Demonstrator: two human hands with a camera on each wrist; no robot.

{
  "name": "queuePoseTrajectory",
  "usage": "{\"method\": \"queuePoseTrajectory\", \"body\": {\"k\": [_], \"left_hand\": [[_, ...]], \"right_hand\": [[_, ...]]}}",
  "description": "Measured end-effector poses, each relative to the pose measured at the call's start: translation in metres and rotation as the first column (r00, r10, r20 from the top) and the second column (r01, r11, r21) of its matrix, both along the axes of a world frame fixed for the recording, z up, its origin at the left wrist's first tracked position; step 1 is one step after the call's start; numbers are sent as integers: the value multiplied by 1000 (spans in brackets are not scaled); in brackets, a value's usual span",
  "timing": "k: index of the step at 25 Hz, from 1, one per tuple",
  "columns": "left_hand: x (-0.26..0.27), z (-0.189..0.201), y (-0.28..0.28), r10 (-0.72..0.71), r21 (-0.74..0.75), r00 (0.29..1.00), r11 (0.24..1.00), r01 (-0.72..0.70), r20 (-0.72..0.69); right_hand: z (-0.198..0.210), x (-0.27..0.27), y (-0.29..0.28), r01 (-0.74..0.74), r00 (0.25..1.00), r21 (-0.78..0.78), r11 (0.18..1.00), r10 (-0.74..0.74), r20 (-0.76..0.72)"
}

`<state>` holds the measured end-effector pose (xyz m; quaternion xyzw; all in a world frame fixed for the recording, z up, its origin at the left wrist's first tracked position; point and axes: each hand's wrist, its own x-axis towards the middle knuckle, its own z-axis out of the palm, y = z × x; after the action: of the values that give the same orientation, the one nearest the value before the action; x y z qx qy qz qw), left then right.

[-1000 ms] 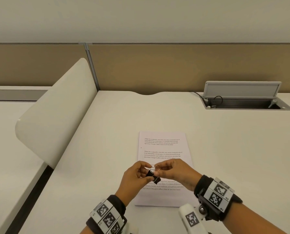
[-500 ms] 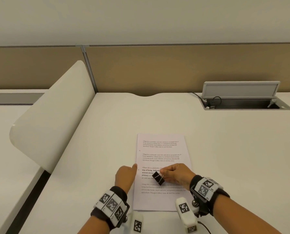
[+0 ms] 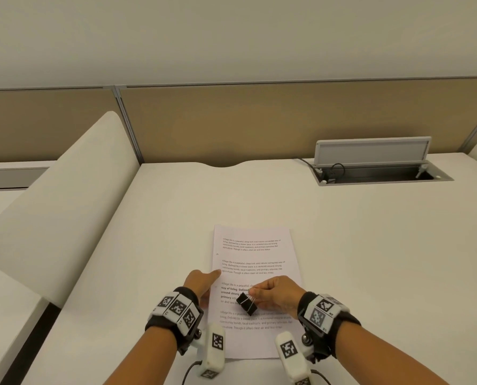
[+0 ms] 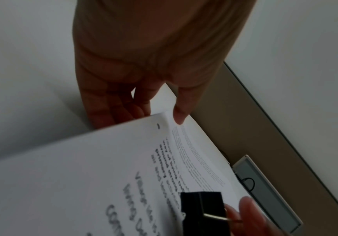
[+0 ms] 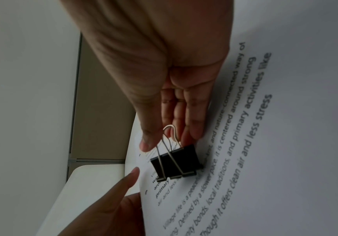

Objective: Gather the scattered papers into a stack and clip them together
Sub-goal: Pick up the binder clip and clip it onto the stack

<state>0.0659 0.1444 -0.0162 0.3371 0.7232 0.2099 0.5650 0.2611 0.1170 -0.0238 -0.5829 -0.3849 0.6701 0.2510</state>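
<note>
The papers (image 3: 252,290) lie gathered in one neat stack on the worktop (image 3: 370,245), long axis running straight away from the person, near edge just ahead of the wrists. The right hand (image 3: 276,294) hovers over the middle of the top sheet, thumb and fingers pinched on the wire handles of a black binder clip (image 3: 247,303), which hangs below the grip with its black body towards the left edge of the stack. From the right wrist view the clip looks closed, its mouth not yet pressed wide.

The left hand (image 3: 202,283) is at the stack's left long edge, thumb lying over the margin and the fingers slipped under it; the left wrist view shows the sheets raised off the worktop there. It seems to pinch that edge lightly rather than just rest on it.

So the edge to be clipped lies to the left of the clip, close by, and already lifted. I'd judge the next move needs the handles squeezed to open the mouth, then a short slide leftwards onto that margin near the left thumb.
</note>
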Motion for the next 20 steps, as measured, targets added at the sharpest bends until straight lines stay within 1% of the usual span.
{"method": "queuePoseTrajectory", "body": {"k": [3, 6, 7, 8, 10, 12, 16, 20], "left_hand": [[5, 0, 5, -11, 34, 1000, 999, 11, -7], [4, -1, 15, 88, 93, 994, 991, -93, 60], [2, -1, 18, 105, 128, 992, 985, -113, 68], [2, 2, 22, 83, 160, 995, 983, -92, 60], [4, 7, 28, 21, 193, 1000, 981, -25, 23], [5, 8, 36, 3, 213, 1000, 977, 1, -15], [6, -5, 67, -26, 258, 986, 964, 69, -167], [7, -9, 91, 3, 291, 975, 955, 63, -222]], "right_hand": [[1, 0, -1, -27, 1000, 11, 1000, 27, 6], [1, 2, -1, -28, 1000, 17, 999, 28, -2], [1, 2, -1, -34, 999, 18, 999, 34, -1], [1, 2, -1, -41, 999, 22, 999, 41, 3], [1, 3, 0, -51, 999, 31, 998, 51, 20], [1, 2, 0, -53, 998, 34, 998, 52, 24], [-1, 3, 2, -48, 998, 35, 998, 47, 30], [-7, 3, 3, -54, 998, 36, 998, 52, 46]]}}
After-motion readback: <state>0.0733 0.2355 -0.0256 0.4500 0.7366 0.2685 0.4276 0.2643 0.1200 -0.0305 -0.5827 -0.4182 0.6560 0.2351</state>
